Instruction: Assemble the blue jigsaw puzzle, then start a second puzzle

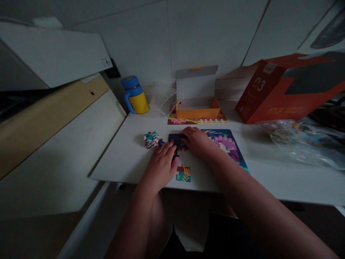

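Note:
On the white table lies a partly joined jigsaw puzzle (224, 141), with purple and blue pieces showing on the right and dark ones on the left. My left hand (161, 163) rests at the puzzle's left edge, fingers stretched over the dark pieces and thumb apart. Over the upper left part, my right hand (196, 140) bends its fingers down onto a dark puzzle piece, which they mostly hide. Two joined teal and orange pieces (183, 174) lie near the front edge. Left of the puzzle sits a heap of loose pieces (151, 139).
An open orange box (198, 113) stands at the back on a printed sheet (172, 120). Beside it are a clear plastic bag (164, 100) and a blue and yellow flask (138, 100). A red box (265, 93) and a filled plastic bag (304, 144) occupy the right.

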Motion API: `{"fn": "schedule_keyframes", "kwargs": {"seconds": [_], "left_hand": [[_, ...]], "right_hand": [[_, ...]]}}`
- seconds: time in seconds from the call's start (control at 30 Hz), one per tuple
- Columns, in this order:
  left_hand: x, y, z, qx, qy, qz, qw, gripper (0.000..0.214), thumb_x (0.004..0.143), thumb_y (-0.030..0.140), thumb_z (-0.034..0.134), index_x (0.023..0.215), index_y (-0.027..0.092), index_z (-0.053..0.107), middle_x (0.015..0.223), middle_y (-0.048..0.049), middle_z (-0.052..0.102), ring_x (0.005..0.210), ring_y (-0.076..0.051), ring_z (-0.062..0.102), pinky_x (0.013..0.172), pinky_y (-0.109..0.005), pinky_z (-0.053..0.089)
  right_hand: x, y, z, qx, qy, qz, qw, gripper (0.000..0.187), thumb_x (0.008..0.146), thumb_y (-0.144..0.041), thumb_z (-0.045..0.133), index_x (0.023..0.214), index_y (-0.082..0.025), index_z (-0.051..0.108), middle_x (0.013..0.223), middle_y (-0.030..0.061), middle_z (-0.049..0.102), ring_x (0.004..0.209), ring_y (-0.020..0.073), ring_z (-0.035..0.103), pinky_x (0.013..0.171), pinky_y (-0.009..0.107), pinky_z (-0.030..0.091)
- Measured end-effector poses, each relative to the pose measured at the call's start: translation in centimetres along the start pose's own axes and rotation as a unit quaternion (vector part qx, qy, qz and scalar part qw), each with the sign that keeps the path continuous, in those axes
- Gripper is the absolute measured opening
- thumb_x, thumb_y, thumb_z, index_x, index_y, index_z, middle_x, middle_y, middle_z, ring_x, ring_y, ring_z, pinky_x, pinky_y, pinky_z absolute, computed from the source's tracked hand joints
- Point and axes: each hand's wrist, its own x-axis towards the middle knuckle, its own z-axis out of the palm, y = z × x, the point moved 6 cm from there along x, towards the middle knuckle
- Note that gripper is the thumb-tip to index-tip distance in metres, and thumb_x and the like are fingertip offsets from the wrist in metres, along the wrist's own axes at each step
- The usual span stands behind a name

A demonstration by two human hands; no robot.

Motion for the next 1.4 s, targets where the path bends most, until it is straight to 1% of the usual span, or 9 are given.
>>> {"fn": "schedule_keyframes", "kwargs": {"seconds": [0.13, 0.37, 0.5, 0.6, 0.67, 0.77, 0.93, 1.17, 1.4], "left_hand": [[0.2, -0.1, -0.3, -0.020, 0.014, 0.008, 1.000, 0.037, 0.109, 0.023, 0.052, 0.146, 0.020, 0.059, 0.162, -0.0158, 0.058, 0.152, -0.032, 0.053, 0.130, -0.061, 0.040], [-1.5, -1.9, -2.5, -0.030, 0.164, -0.063, 0.984, 0.037, 0.105, 0.006, 0.046, 0.135, 0.021, 0.061, 0.130, -0.0145, 0.073, 0.128, -0.029, 0.069, 0.113, -0.051, 0.058], [-1.4, -2.1, -2.2, -0.036, 0.153, -0.051, 0.986, 0.038, 0.100, 0.001, 0.048, 0.123, 0.024, 0.067, 0.124, -0.0105, 0.076, 0.121, -0.028, 0.072, 0.111, -0.051, 0.060], [-0.8, -1.2, -1.8, -0.049, 0.117, -0.007, 0.992, 0.031, 0.105, 0.011, 0.053, 0.130, 0.023, 0.069, 0.136, -0.0116, 0.074, 0.129, -0.028, 0.069, 0.117, -0.053, 0.057], [-0.4, -0.8, -1.5, -0.052, 0.089, 0.004, 0.995, 0.029, 0.107, 0.021, 0.059, 0.135, 0.021, 0.068, 0.144, -0.0141, 0.071, 0.135, -0.030, 0.067, 0.119, -0.054, 0.055], [-0.1, -0.7, -1.0, -0.060, 0.058, 0.004, 0.997, 0.031, 0.106, 0.027, 0.065, 0.136, 0.020, 0.070, 0.151, -0.0159, 0.067, 0.139, -0.031, 0.065, 0.120, -0.054, 0.054], [0.0, -1.0, -0.4, -0.047, 0.041, 0.003, 0.998, 0.035, 0.108, 0.029, 0.061, 0.140, 0.017, 0.070, 0.159, -0.0173, 0.062, 0.145, -0.031, 0.061, 0.124, -0.054, 0.050], [0.1, -1.2, 0.2, -0.040, 0.050, 0.006, 0.998, 0.038, 0.109, 0.030, 0.060, 0.144, 0.020, 0.070, 0.159, -0.0162, 0.061, 0.146, -0.031, 0.062, 0.123, -0.053, 0.051], [0.8, -1.3, 0.9, -0.014, 0.050, 0.008, 0.999, 0.040, 0.110, 0.028, 0.055, 0.146, 0.016, 0.068, 0.159, -0.0194, 0.061, 0.147, -0.032, 0.060, 0.123, -0.053, 0.052]], "right_hand": [[0.0, 0.2, 0.1, 0.006, 0.005, -0.005, 1.000, 0.031, 0.103, -0.027, 0.067, 0.132, -0.022, 0.074, 0.140, 0.0124, 0.072, 0.130, 0.0317, 0.063, 0.113, 0.048, 0.047], [0.0, 0.1, 0.0, 0.016, 0.019, -0.011, 1.000, 0.033, 0.101, -0.023, 0.067, 0.133, -0.021, 0.073, 0.140, 0.0138, 0.071, 0.131, 0.0316, 0.063, 0.115, 0.049, 0.047], [-0.5, 0.2, -3.2, 0.066, 0.159, 0.024, 0.985, 0.025, 0.105, -0.021, 0.055, 0.122, -0.019, 0.073, 0.131, 0.0166, 0.072, 0.124, 0.0301, 0.066, 0.108, 0.044, 0.051], [-1.9, 1.2, -7.0, 0.094, 0.287, 0.075, 0.950, 0.026, 0.108, -0.025, 0.047, 0.115, -0.020, 0.072, 0.119, 0.0155, 0.075, 0.110, 0.0287, 0.069, 0.099, 0.042, 0.054], [-3.0, 2.0, -9.2, 0.086, 0.317, 0.104, 0.939, 0.027, 0.107, -0.028, 0.046, 0.114, -0.021, 0.072, 0.116, 0.0143, 0.077, 0.105, 0.0289, 0.071, 0.094, 0.042, 0.055], [-4.4, 3.2, -10.8, 0.029, 0.259, 0.093, 0.961, 0.025, 0.105, -0.030, 0.051, 0.109, -0.022, 0.074, 0.112, 0.0135, 0.078, 0.104, 0.0314, 0.071, 0.096, 0.046, 0.055], [-8.2, 6.2, -9.9, -0.075, 0.135, 0.065, 0.986, 0.030, 0.104, -0.032, 0.051, 0.112, -0.020, 0.076, 0.121, 0.0174, 0.075, 0.113, 0.0362, 0.069, 0.104, 0.053, 0.053], [-13.6, 8.6, -6.9, -0.115, 0.094, 0.099, 0.984, 0.046, 0.107, -0.048, 0.051, 0.143, -0.025, 0.067, 0.148, 0.0184, 0.064, 0.133, 0.0402, 0.062, 0.111, 0.059, 0.051], [-14.7, 9.0, -4.6, -0.087, 0.060, 0.074, 0.992, 0.053, 0.111, -0.048, 0.046, 0.159, -0.026, 0.057, 0.161, 0.0144, 0.059, 0.148, 0.0366, 0.055, 0.125, 0.061, 0.041]]}}
